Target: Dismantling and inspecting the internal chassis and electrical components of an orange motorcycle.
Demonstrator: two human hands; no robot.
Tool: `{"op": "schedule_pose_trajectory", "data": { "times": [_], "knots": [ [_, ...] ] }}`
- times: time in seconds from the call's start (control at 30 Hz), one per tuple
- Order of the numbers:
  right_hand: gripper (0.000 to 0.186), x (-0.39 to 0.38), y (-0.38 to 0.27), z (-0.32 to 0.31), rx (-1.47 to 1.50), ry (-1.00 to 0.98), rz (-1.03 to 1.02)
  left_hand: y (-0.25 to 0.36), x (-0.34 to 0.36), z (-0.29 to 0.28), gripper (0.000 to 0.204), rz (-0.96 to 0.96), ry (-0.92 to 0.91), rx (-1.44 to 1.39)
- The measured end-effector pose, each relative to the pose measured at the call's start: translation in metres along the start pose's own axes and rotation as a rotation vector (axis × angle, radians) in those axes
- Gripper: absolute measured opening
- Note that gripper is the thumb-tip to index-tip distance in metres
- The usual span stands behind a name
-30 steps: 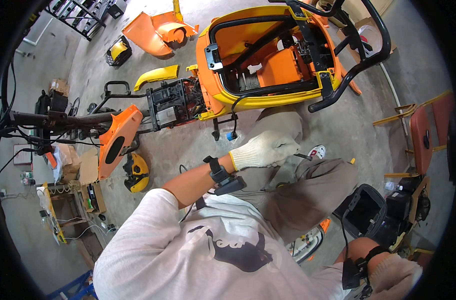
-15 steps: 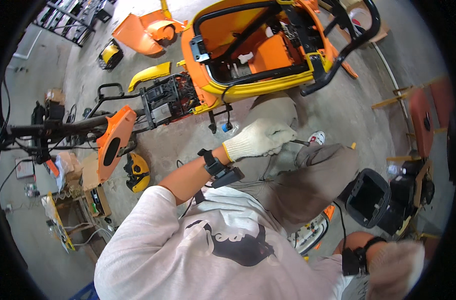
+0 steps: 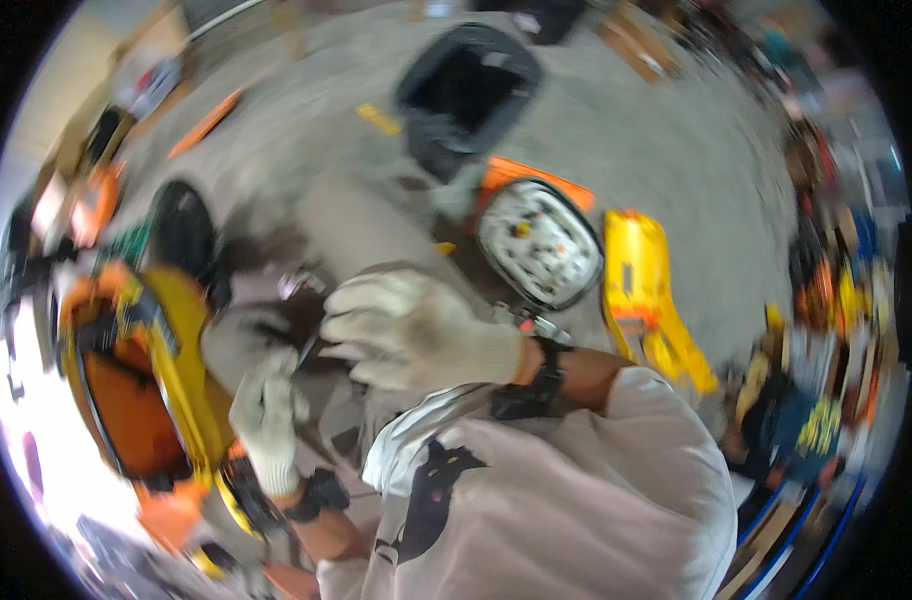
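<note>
My left hand (image 3: 273, 420), in a cream glove, grips a thin tool (image 3: 306, 352) low left of centre. My right hand (image 3: 411, 330), also gloved, has its fingers apart just beside the tool; whether it touches it is unclear in the blur. Both are over my trouser legs (image 3: 366, 230). The yellow and orange scooter body (image 3: 176, 370) with black framing is close on the left. A tray of small parts (image 3: 539, 243) lies right of my legs, with an orange piece (image 3: 556, 185) partly under it.
A dark grey bin (image 3: 461, 100) sits on the concrete floor (image 3: 666, 140) ahead. A yellow panel (image 3: 636, 270) lies to the right. Boxes and clutter (image 3: 826, 330) line the far right. An orange strip (image 3: 204, 122) lies at the upper left.
The view has swung sharply right, moving the scooter to the left of the picture. My right hand has come up from the lower right edge to beside my left hand and the tool.
</note>
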State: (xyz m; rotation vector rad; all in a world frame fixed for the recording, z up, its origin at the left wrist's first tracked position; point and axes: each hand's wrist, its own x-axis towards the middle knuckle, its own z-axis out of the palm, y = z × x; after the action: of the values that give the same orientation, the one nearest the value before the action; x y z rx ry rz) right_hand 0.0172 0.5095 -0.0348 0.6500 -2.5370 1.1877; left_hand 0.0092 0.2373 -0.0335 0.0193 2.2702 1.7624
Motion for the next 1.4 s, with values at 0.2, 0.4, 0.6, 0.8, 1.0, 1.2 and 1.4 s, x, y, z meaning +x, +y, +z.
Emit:
{"op": "schedule_pose_trajectory", "data": {
  "times": [0.2,0.4,0.6,0.8,1.0,1.2,1.4],
  "knots": [
    [0.019,-0.028,-0.007,-0.004,-0.076,0.053,0.138,0.036,0.033,0.041,0.042,0.193,-0.221,-0.208],
    [0.014,-0.055,0.000,-0.028,-0.221,0.047,0.147,0.058,0.055,0.056,0.041,0.058,-0.304,-0.099],
    [0.017,-0.108,0.046,-0.028,-0.151,0.176,0.492,0.024,0.077,0.023,0.034,0.183,-0.016,0.137],
    [0.044,-0.252,0.150,-0.033,0.096,0.479,1.338,-0.030,0.082,0.007,0.026,0.510,0.133,0.654],
    [0.042,-0.353,0.187,0.003,0.241,0.511,1.831,-0.040,0.082,0.008,0.016,0.558,0.114,0.700],
    [0.038,-0.365,0.199,0.010,0.375,0.435,1.838,-0.029,0.095,-0.005,0.019,0.210,0.182,0.433],
    [0.041,-0.349,0.229,0.017,0.234,0.257,1.860,-0.039,0.108,0.003,0.020,0.389,0.288,0.728]
  ]
}}
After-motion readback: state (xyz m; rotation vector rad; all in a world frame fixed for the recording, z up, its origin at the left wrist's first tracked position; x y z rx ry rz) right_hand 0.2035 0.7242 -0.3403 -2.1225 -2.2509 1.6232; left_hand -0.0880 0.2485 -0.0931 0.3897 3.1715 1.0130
